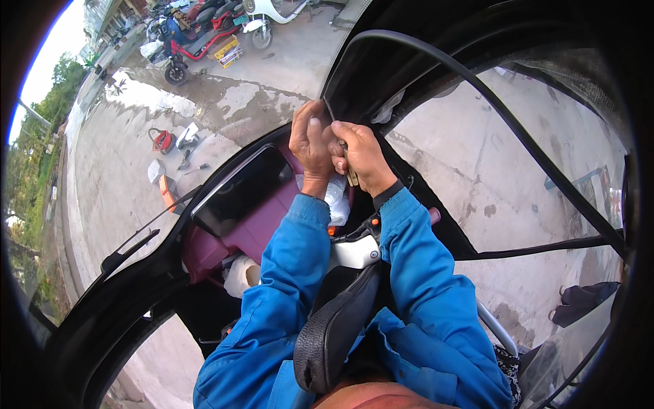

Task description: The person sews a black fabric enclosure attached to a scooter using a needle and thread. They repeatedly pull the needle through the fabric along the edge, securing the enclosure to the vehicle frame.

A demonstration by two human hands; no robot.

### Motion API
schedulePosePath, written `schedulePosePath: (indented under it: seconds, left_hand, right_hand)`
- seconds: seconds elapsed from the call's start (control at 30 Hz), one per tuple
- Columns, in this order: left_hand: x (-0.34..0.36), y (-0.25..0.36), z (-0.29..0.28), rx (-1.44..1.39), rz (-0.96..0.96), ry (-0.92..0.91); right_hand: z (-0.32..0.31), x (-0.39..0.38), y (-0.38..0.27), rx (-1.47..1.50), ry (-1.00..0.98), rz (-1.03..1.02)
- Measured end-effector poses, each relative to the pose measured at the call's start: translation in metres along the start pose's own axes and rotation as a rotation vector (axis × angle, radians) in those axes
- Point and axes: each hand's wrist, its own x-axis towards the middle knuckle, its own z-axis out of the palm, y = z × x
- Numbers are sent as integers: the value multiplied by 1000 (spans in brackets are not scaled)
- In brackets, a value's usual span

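Note:
My right hand is closed around a slim tool with a thin metal shaft and a brass-coloured handle end. Its exact kind does not show. Close beside it on the left, my left hand has its fingers curled at the black frame pillar of a vehicle cab; what they grip is hidden. The shaft points up at the pillar, between the two hands. From there a black rubber-like strip arches up and runs down to the right. Below my hands lies a crumpled clear plastic bag.
A purple dashboard with a dark glossy panel sits at the left, above the handlebar. A black bag hangs at my chest. Outside are a red coiled item, an orange box and parked scooters.

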Motion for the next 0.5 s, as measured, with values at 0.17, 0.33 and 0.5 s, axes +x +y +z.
schedulePosePath:
  seconds: [0.17,0.33,0.5]
  left_hand:
    - [1,4,-3,-6,-40,-61]
    - [3,5,-4,-38,-106,-85]
    - [5,9,-4,-6,-115,-116]
  right_hand:
    - [-3,7,5,97,-19,28]
    - [-5,12,6,151,-74,36]
    - [-4,13,3,296,-70,89]
